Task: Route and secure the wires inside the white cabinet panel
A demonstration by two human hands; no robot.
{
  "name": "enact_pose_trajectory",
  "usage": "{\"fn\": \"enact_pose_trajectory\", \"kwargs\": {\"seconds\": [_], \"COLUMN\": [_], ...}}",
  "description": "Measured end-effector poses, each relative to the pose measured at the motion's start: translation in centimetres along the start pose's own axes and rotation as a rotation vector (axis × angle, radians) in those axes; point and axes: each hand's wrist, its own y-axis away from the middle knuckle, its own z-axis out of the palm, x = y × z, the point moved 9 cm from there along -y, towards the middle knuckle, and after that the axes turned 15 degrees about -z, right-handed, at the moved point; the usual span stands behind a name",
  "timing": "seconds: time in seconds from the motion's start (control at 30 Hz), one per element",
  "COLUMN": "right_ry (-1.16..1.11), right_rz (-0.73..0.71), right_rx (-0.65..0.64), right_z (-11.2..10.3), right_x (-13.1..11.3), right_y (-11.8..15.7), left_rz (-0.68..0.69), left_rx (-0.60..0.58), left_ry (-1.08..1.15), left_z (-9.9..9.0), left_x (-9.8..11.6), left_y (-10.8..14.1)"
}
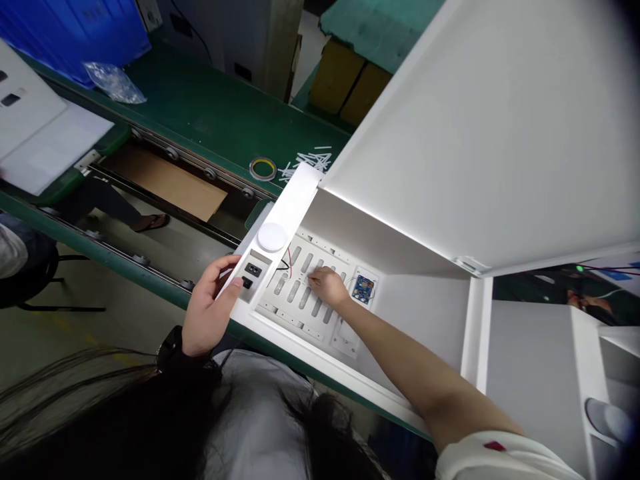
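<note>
A white cabinet [425,313] lies on the line with its large panel [490,120] raised. My left hand [210,307] holds the cabinet's end panel, thumb on the black socket [247,283] and fingers behind the edge. Above the thumb is another black socket [253,269], then a round white disc [272,237]. Inside, my right hand [325,285] is closed in a pinch over the slotted plate [303,293]; what its fingertips hold is too small to name. Red and black wires [289,263] lie left of it, a blue circuit board [364,289] to its right.
On the green bench [210,110] are a tape roll [263,169], a pile of white strips [315,160], a clear plastic bag [114,81] and a blue bin [75,33]. Another white unit [535,360] stands at right. A person's sandalled foot [151,222] shows below the line.
</note>
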Motion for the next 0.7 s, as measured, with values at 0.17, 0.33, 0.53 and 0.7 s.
{"fn": "enact_pose_trajectory", "kwargs": {"seconds": [0.17,0.33,0.53,0.7], "right_ry": [0.007,0.033,0.126,0.071], "right_rz": [0.194,0.247,0.286,0.284], "right_rx": [0.062,0.081,0.019,-0.004], "right_z": [-0.9,-0.6,0.5,0.7], "right_x": [1.1,0.5,-0.7,-0.4], "right_y": [0.9,0.9,1.0,1.1], "left_rz": [0.0,-0.013,-0.006,-0.031], "left_rx": [-0.008,-0.004,0.009,0.002], "left_ry": [0.029,0.019,0.015,0.015], "left_z": [0.1,0.0,-0.1,-0.1], "left_x": [-0.2,-0.4,-0.5,-0.7], "left_y": [-0.1,-0.3,-0.4,-0.3]}}
